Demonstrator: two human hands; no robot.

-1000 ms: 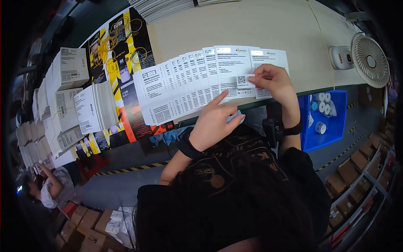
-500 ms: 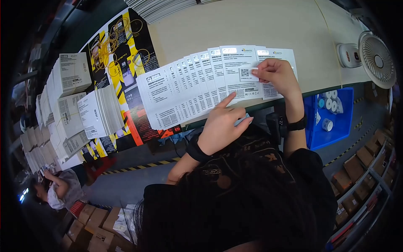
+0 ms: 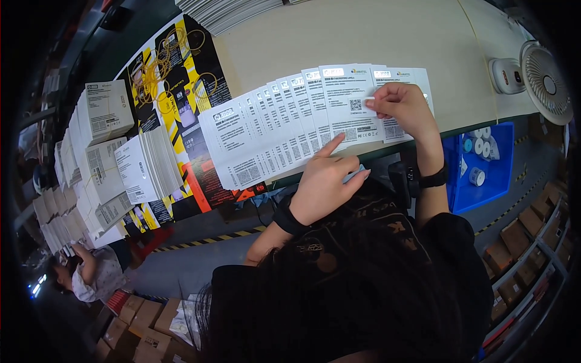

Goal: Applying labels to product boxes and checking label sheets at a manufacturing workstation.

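A fanned row of white printed leaflets lies overlapping along the table's near edge. On one leaflet near the right end, a small white label with a square code lies nearly flat. My right hand pinches at the label's right edge, a white bit showing at the fingertips. My left hand presses its outstretched index finger on the same leaflet's lower part. Its other fingers are curled, and a light blue piece of something shows between them and the thumb, too hidden to name.
Banded stacks of white leaflets stand at the left, beside printed black-and-yellow sheets with loose rubber bands. A white fan stands at the right. Below it, a blue bin holds white rolls. Another person works far left.
The label now sits flatter on the leaflet, where before its raised outline stood out in my right fingers. My hands otherwise hold nearly the same pose; the whole view has shifted slightly.
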